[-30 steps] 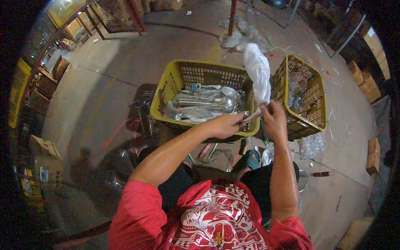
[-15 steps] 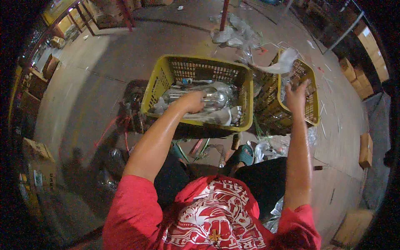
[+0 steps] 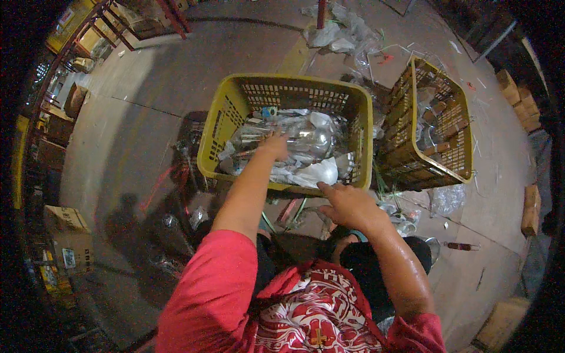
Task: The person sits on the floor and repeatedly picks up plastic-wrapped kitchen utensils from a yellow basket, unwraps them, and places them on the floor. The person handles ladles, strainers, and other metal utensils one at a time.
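Note:
A large yellow plastic basket [image 3: 288, 79] stands in front of me. Inside lie shiny metal utensils [image 3: 315, 138], seemingly long-handled with rounded heads, among crumpled clear and white plastic wrapping [image 3: 318, 172]. My left hand [image 3: 275, 146] reaches over the near rim and rests on or just above these utensils, its fingers spread and slightly blurred. Near the basket's front right corner is my right hand [image 3: 348, 207], thumb and fingers apart, with nothing visible in it. Whether it touches the rim I cannot tell.
A second yellow basket [image 3: 453, 153], holding metal pieces and plastic, stands to the right. Loose plastic film [image 3: 347, 35] lies on the floor beyond. A red-handled tool [image 3: 462, 246] is at the right. Cartons stand at both sides, including one box [image 3: 69, 238] at the left.
My right hand has left the second basket and come back to the front of the large one. The white plastic sheet by it is gone from there. My left hand stays over the utensils.

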The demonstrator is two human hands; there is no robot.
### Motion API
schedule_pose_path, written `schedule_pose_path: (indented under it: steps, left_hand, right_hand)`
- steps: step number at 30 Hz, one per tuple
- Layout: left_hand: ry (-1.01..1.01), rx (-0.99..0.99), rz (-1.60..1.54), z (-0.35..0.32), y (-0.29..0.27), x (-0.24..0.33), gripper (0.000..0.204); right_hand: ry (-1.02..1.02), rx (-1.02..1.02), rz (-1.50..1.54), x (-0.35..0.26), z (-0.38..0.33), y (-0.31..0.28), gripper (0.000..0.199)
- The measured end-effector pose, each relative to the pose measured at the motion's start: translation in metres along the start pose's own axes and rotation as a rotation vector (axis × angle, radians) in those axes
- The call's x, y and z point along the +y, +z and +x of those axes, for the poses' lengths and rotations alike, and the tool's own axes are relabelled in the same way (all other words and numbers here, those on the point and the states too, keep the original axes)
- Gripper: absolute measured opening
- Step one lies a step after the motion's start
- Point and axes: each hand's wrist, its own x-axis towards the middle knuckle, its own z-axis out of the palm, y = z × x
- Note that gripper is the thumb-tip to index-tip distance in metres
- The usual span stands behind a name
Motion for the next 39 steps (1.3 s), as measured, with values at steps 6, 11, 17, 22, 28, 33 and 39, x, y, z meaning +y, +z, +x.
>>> schedule_pose_path:
  steps: [6, 11, 17, 22, 28, 33, 39]
  left_hand:
    - [-0.19, -0.133, 0.045, 0.004, -0.015, 0.015, 0.105]
    - [-0.028, -0.186, -0.042, -0.009, -0.037, 0.005, 0.094]
    - [-0.051, -0.317, 0.013, -0.004, -0.038, 0.011, 0.086]
    - [0.013, -0.081, -0.101, -0.015, -0.027, 0.009, 0.083]
    - [0.214, -0.022, -0.076, -0.015, -0.035, 0.049, 0.067]
    - [0.098, -0.101, -0.364, 0.014, -0.034, 0.053, 0.049]
    - [0.071, 0.31, -0.358, 0.055, 0.006, 0.026, 0.041]
  right_hand:
    - [-0.044, 0.08, 0.013, 0.003, 0.004, 0.006, 0.06]
    - [-0.057, 0.056, -0.004, 0.001, -0.001, 0.004, 0.06]
    - [-0.074, 0.078, -0.003, -0.002, -0.001, 0.009, 0.058]
    - [-0.114, 0.129, -0.036, -0.002, -0.002, 0.018, 0.051]
    - [-0.133, 0.008, -0.036, -0.02, -0.003, 0.026, 0.059]
    - [-0.192, 0.016, -0.1, -0.028, -0.012, 0.036, 0.059]
    - [-0.216, 0.036, -0.121, -0.024, -0.013, 0.036, 0.058]
